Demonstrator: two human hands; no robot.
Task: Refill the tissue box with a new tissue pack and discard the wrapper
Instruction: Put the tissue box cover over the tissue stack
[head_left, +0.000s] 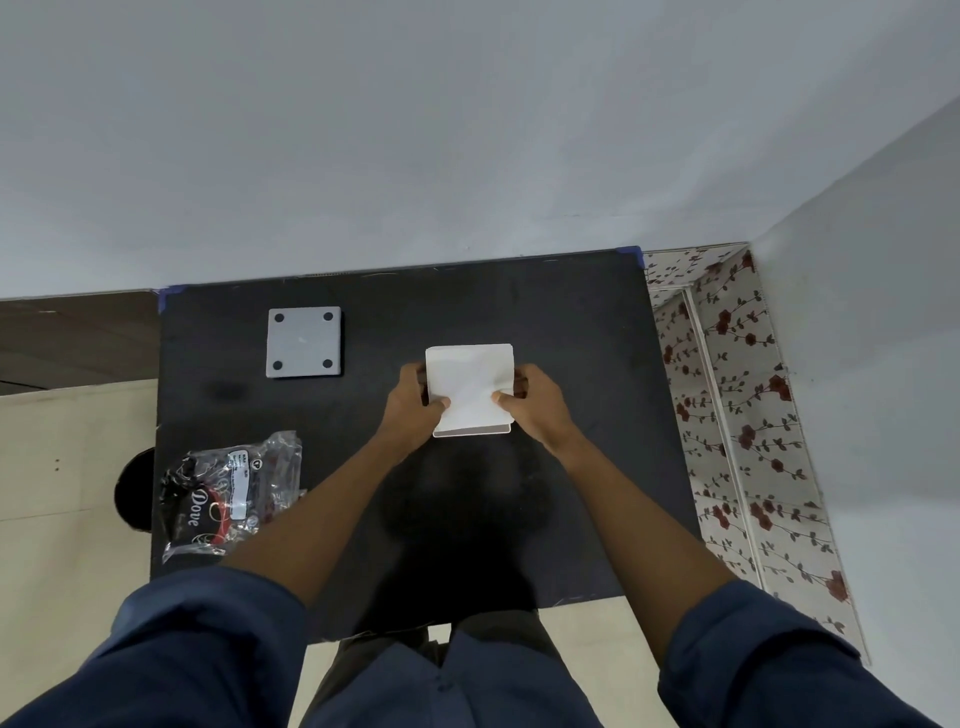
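Note:
A white stack of tissues (470, 384) sits on top of the white tissue box (471, 429), whose lower rim shows just beneath it at the middle of the black table. My left hand (413, 402) grips the stack's left side with the thumb on top. My right hand (535, 402) grips its right side the same way. The empty clear wrapper (231, 493), printed "Dove" in black and red, lies crumpled at the table's front left. A grey square lid or base (304, 341) with a dark dot at each corner lies flat at the back left.
The black table (587, 364) stands against a pale wall. A floral-patterned surface (737, 415) runs along its right side. A dark round object (134, 491) sits on the floor by the table's left edge.

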